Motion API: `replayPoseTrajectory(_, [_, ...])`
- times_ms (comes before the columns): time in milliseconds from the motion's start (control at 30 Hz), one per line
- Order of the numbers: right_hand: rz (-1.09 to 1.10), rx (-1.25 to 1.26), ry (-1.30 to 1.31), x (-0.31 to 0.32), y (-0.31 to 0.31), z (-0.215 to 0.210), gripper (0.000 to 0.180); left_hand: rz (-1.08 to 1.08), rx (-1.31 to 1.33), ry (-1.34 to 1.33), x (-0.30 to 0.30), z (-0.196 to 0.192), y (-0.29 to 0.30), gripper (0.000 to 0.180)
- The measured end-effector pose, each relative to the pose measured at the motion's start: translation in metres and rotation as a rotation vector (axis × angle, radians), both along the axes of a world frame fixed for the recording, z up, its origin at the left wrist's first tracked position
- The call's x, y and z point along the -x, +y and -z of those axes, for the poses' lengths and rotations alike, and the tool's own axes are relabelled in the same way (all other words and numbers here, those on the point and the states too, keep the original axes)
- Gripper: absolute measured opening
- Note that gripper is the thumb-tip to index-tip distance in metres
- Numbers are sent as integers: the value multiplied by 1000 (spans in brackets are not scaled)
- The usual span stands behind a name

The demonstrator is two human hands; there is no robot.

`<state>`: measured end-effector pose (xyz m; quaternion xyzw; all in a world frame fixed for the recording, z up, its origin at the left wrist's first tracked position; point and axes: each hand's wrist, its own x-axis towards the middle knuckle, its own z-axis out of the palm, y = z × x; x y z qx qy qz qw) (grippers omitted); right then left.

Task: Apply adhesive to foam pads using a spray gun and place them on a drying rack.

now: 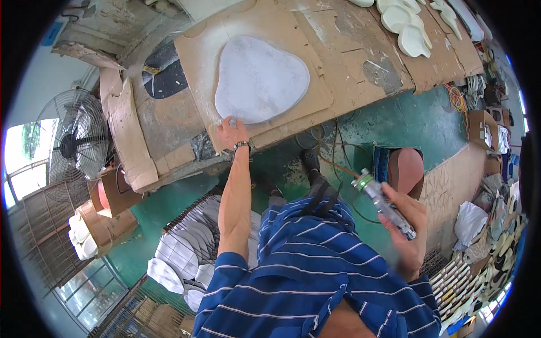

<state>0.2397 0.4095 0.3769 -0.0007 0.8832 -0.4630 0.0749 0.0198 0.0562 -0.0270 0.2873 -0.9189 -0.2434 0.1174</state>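
Head view, looking steeply down: the left hand [232, 133] stretches out to the near edge of a cardboard-covered bench [360, 45], fingers spread flat and touching the lower-left rim of a pale rounded-triangle panel [260, 79] — not gripping it, just pressed at its edge. The panel lies directly beyond that hand, its broad end toward the right and its narrower end pointing away up the bench; it rests on a cardboard sheet [194, 53] cut a little larger than itself. The right hand [407, 225] is well apart from the panel, held back near the body and closed around a slim metallic tool with a green-tipped nozzle [383, 204], the nozzle aimed up and left toward the bench. So the left hand is clearly the nearer one. Further along the bench sits a stack of white moulded shells [406, 25]; below, a wire crate of white panels [186, 248]; at the left, a floor fan [76, 141].
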Motion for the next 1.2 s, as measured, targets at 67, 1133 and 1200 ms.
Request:
replayPoseTrajectory(67, [194, -60, 75, -2, 2, 3, 61, 32, -38, 10, 4, -2, -5, 35])
replayPoseTrajectory(1133, [17, 57, 209, 46, -6, 20, 66, -478, -1382, 152, 43, -16, 39, 46])
replayPoseTrajectory(1200, [5, 34, 223, 45, -9, 17, 64, -483, -1359, 140, 60, -21, 40, 37])
